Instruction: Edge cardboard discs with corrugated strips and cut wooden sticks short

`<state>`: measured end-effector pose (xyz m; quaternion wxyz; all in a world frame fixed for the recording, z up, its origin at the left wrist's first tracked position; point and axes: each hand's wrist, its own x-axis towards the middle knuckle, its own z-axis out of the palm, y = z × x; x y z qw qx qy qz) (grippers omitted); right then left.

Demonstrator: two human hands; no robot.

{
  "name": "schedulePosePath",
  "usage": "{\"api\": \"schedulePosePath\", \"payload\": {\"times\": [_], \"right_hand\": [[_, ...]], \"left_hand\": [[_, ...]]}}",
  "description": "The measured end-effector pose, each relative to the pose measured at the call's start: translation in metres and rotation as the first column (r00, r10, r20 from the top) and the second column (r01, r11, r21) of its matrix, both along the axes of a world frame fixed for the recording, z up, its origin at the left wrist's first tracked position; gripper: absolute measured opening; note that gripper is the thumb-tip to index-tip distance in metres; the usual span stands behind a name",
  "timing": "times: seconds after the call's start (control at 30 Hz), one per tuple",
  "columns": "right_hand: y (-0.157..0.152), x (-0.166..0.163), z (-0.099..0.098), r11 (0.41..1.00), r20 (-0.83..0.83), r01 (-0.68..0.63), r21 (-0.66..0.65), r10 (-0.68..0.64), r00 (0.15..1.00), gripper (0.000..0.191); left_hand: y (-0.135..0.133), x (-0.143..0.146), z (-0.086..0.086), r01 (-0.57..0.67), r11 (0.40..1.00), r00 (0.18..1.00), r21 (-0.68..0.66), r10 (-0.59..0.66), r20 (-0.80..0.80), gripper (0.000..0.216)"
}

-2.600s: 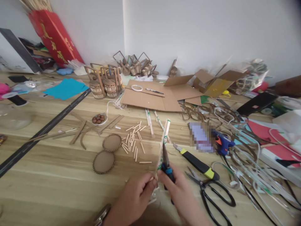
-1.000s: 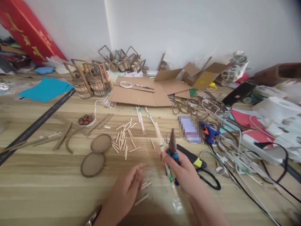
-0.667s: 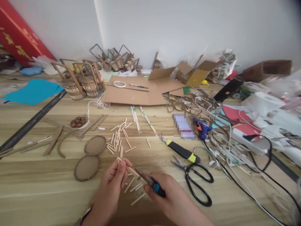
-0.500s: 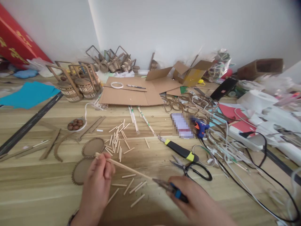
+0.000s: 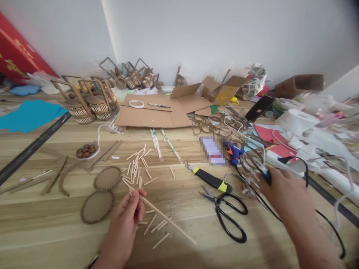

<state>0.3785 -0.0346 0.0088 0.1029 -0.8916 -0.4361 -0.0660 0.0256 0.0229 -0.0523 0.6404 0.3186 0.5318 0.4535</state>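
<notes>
My left hand (image 5: pixel 123 220) is closed around a long thin wooden stick (image 5: pixel 171 219), which slants down to the right over the table. Short cut stick pieces (image 5: pixel 136 166) lie scattered beyond and beneath it. Off to the right, my right hand (image 5: pixel 286 190) is wrapped round a pair of cutting pliers (image 5: pixel 264 172), their jaws pointing away over the tangle of strips and cords. Left of my left hand are two round cardboard discs with beaded rims, one (image 5: pixel 97 206) nearer and one (image 5: pixel 107 178) behind it.
Black-handled scissors (image 5: pixel 230 220) and a yellow-black utility knife (image 5: pixel 211 179) lie between my hands. Behind them are a blue glue gun (image 5: pixel 235 152) and a blurred-out phone (image 5: pixel 212 150). Cardboard (image 5: pixel 151 117), small lidded baskets (image 5: pixel 80 110) and a bowl of brown balls (image 5: pixel 86 150) stand farther back.
My right hand has carried the pliers away from the stick, to the right and farther back. My left hand has shifted slightly right and down, still gripping the stick, whose far end is now free.
</notes>
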Motion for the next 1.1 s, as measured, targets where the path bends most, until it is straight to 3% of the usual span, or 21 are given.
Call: {"api": "schedulePosePath", "payload": {"times": [0.07,0.1,0.17,0.23,0.33,0.43,0.57,0.67,0.8,0.97,1.1], "right_hand": [[0.004,-0.042,-0.010,0.992,-0.116,-0.124,-0.016,0.121,0.986,0.014],[0.005,-0.066,-0.015,0.957,-0.305,-0.289,-0.024,0.268,0.914,0.013],[0.006,-0.114,-0.023,0.825,-0.558,-0.565,0.025,0.480,0.676,0.016],[0.007,-0.153,-0.026,0.707,-0.675,-0.706,0.046,0.543,0.500,0.014],[0.011,-0.181,-0.025,0.632,-0.730,-0.773,0.059,0.556,0.398,0.013],[0.013,-0.183,-0.024,0.628,-0.758,-0.778,0.041,0.526,0.385,0.011],[0.009,-0.181,-0.031,0.635,-0.685,-0.771,-0.050,0.540,0.489,0.009],[0.004,-0.178,-0.037,0.618,-0.652,-0.781,-0.087,0.557,0.514,0.013],[0.005,-0.161,-0.041,0.666,-0.645,-0.739,-0.105,0.520,0.560,0.014],[0.015,-0.133,-0.041,0.770,-0.628,-0.637,0.020,0.506,0.591,0.018],[0.023,-0.132,-0.032,0.834,-0.698,-0.512,0.207,0.492,0.520,0.026]], "left_hand": [[-0.002,0.002,0.001,0.044,0.999,0.998,0.008,-0.044,-0.050,0.062],[-0.002,0.003,0.001,0.058,0.998,0.996,0.016,-0.056,-0.071,0.062],[-0.003,0.005,0.001,0.079,0.996,0.992,0.029,-0.075,-0.103,0.061],[-0.003,0.006,0.002,0.088,0.996,0.990,0.032,-0.083,-0.116,0.062],[-0.001,0.006,0.002,0.087,0.996,0.989,0.036,-0.082,-0.120,0.061],[0.000,0.007,0.000,0.080,0.996,0.989,0.044,-0.074,-0.130,0.060],[-0.001,0.011,-0.004,0.127,0.991,0.983,0.032,-0.121,-0.135,0.059],[-0.003,0.014,-0.003,0.171,0.985,0.979,0.014,-0.169,-0.116,0.060],[-0.006,0.016,-0.003,0.200,0.980,0.973,-0.021,-0.201,-0.114,0.061],[-0.008,0.014,-0.006,0.265,0.963,0.955,-0.055,-0.270,-0.125,0.060],[-0.007,0.013,-0.004,0.453,0.891,0.882,-0.022,-0.451,-0.136,0.058]]}}
